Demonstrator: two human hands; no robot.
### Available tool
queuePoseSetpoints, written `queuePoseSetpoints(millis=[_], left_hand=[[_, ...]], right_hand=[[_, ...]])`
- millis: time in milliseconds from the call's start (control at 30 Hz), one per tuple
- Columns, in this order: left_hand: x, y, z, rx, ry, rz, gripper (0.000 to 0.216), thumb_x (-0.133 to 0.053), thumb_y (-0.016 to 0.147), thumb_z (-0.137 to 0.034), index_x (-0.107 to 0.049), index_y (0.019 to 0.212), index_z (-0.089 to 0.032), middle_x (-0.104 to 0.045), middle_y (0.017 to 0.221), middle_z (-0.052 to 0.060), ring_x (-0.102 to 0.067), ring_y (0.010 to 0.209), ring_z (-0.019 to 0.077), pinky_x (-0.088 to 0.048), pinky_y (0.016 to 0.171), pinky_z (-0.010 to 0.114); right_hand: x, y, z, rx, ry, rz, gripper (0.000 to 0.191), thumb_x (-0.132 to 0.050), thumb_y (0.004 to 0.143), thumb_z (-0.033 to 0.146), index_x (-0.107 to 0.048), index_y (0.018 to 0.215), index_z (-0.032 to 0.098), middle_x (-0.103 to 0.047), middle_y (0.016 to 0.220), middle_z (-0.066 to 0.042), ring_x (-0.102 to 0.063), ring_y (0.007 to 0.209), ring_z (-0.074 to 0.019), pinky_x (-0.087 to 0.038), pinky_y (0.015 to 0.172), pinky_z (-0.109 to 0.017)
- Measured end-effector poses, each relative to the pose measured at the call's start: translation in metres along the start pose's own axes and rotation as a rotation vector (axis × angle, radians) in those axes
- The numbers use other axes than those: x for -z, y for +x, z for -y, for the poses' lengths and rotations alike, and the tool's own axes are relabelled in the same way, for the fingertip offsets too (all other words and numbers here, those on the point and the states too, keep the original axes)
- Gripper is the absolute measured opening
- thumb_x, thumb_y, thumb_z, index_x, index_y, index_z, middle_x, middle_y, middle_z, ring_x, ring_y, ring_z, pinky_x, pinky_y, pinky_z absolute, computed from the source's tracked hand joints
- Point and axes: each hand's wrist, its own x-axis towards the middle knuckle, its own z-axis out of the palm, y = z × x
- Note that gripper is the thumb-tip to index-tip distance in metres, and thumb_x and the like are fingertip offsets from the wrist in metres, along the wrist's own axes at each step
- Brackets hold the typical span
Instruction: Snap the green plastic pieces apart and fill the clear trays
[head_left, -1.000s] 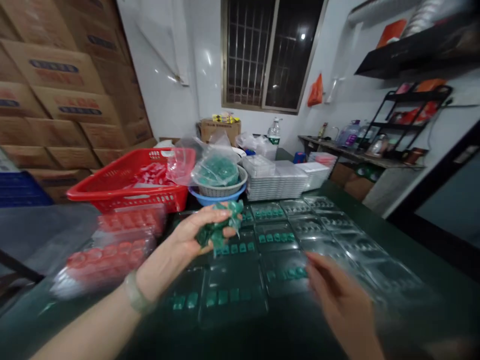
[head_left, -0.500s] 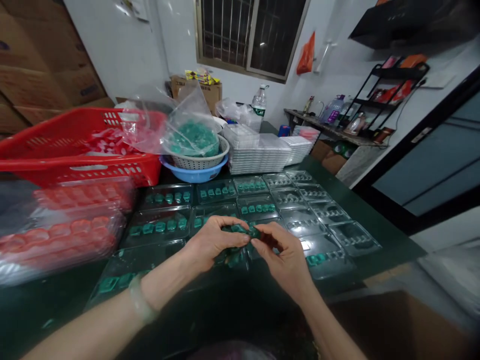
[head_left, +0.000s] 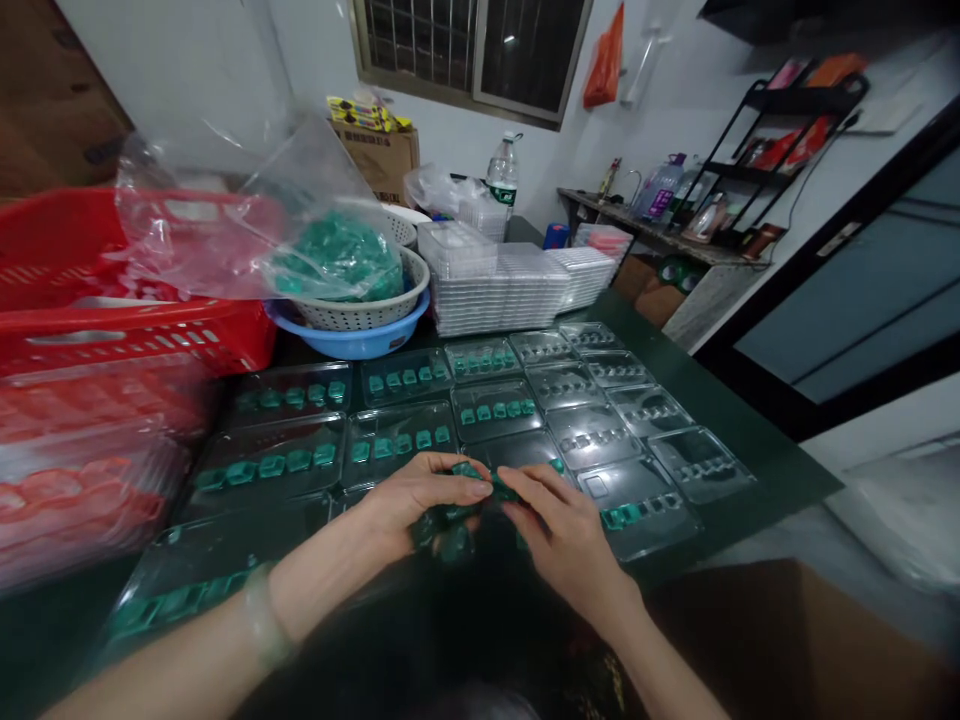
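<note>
My left hand [head_left: 416, 500], with a pale bangle on its wrist, is closed around several small green translucent plastic pieces [head_left: 454, 545]. Thumb and fingers of my right hand [head_left: 566, 530] pinch a green plastic piece [head_left: 504, 484] close to the left fingertips; the fingers partly cover it. Under and beyond both hands, rows of clear plastic trays lie on the dark green table. Green pieces sit in a line in the trays at the left and middle, such as this clear tray [head_left: 480, 392]. To the right, one clear tray [head_left: 637, 480] has green pieces in only some of its slots.
At the back left are a red basket [head_left: 150, 335] and a bag of green pieces [head_left: 341, 255] in a grey colander over a blue basin [head_left: 352, 343]. Stacked clear trays [head_left: 499, 290] stand behind. Packs of red pieces [head_left: 82, 480] lie left; a cardboard box [head_left: 750, 620] is lower right.
The view has shifted, so the basket and trays at the left appear further left. Both hands stay close together, now with a slight gap between the fingertips.
</note>
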Motion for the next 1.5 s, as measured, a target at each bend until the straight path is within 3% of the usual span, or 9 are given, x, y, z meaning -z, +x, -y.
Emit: queuePoseSetpoints(millis=[100, 233, 367, 467, 567, 967, 1200, 1500], left_hand=[[0.002, 0.003, 0.001, 0.042, -0.039, -0.018, 0.019, -0.075, 0.059, -0.017, -0.066, 0.075, -0.015, -0.063, 0.066, 0.002, -0.062, 0.059, 0.0131, -0.052, 0.057, 0.023], [0.003, 0.006, 0.001, 0.083, -0.064, 0.008, 0.016, -0.074, 0.061, -0.016, -0.066, 0.075, -0.015, -0.064, 0.069, 0.003, -0.063, 0.061, 0.0133, -0.053, 0.059, 0.022], [0.012, 0.006, -0.001, 0.095, -0.085, -0.006, 0.016, -0.074, 0.061, -0.017, -0.066, 0.075, -0.016, -0.066, 0.072, 0.006, -0.064, 0.064, 0.0144, -0.053, 0.061, 0.022], [0.02, 0.004, -0.003, 0.09, -0.1, -0.091, 0.02, -0.076, 0.058, -0.018, -0.066, 0.075, -0.018, -0.067, 0.072, 0.005, -0.065, 0.066, 0.0161, -0.054, 0.062, 0.023], [0.023, 0.002, -0.005, 0.098, -0.104, -0.12, 0.02, -0.077, 0.057, -0.018, -0.066, 0.074, -0.018, -0.068, 0.073, 0.006, -0.065, 0.062, 0.0164, -0.054, 0.059, 0.024], [0.018, 0.006, -0.003, 0.111, -0.146, -0.057, 0.016, -0.075, 0.06, -0.016, -0.067, 0.074, -0.018, -0.068, 0.074, 0.006, -0.066, 0.063, 0.0159, -0.055, 0.061, 0.024], [0.015, 0.005, -0.003, 0.082, -0.13, -0.022, 0.014, -0.072, 0.063, -0.016, -0.067, 0.075, -0.016, -0.066, 0.075, 0.006, -0.065, 0.068, 0.0163, -0.055, 0.06, 0.022], [0.02, 0.007, 0.0, 0.106, -0.15, -0.005, 0.014, -0.072, 0.063, -0.017, -0.066, 0.076, -0.017, -0.067, 0.074, 0.006, -0.065, 0.063, 0.0164, -0.055, 0.058, 0.023]], right_hand=[[-0.001, -0.002, -0.001, 0.009, -0.036, 0.091, 0.037, -0.046, 0.084, 0.013, -0.051, 0.118, 0.025, -0.06, 0.094, -0.005, -0.059, 0.081, -0.0153, -0.052, 0.071, -0.028], [0.006, -0.004, -0.014, -0.031, -0.021, 0.041, 0.03, -0.049, 0.084, 0.019, -0.056, 0.113, 0.023, -0.063, 0.085, -0.004, -0.06, 0.074, -0.0152, -0.052, 0.067, -0.029], [0.035, 0.001, -0.065, -0.293, -0.168, -0.042, 0.028, -0.051, 0.083, 0.027, -0.061, 0.107, 0.017, -0.067, 0.083, -0.006, -0.062, 0.071, -0.0171, -0.051, 0.066, -0.031], [0.057, 0.01, -0.111, -0.408, -0.389, 0.071, 0.026, -0.051, 0.081, 0.025, -0.065, 0.1, 0.013, -0.068, 0.086, -0.009, -0.063, 0.073, -0.0188, -0.049, 0.067, -0.03], [0.062, 0.018, -0.136, -0.415, -0.441, 0.204, 0.022, -0.053, 0.079, 0.023, -0.068, 0.092, 0.014, -0.069, 0.08, -0.007, -0.063, 0.069, -0.0179, -0.046, 0.064, -0.027], [0.057, 0.044, -0.122, -0.438, -0.684, 0.483, 0.026, -0.047, 0.083, 0.032, -0.068, 0.077, 0.017, -0.068, 0.075, -0.009, -0.062, 0.072, -0.0195, -0.034, 0.058, -0.024], [0.052, 0.053, -0.123, -0.386, -0.731, 0.615, 0.018, -0.05, 0.081, 0.022, -0.066, 0.086, 0.016, -0.068, 0.086, -0.011, -0.062, 0.087, -0.022, -0.037, 0.064, -0.024], [0.05, 0.064, -0.127, -0.374, -0.709, 0.768, 0.022, -0.046, 0.079, 0.01, -0.067, 0.085, 0.016, -0.068, 0.091, -0.011, -0.063, 0.087, -0.0184, -0.039, 0.068, -0.021]])
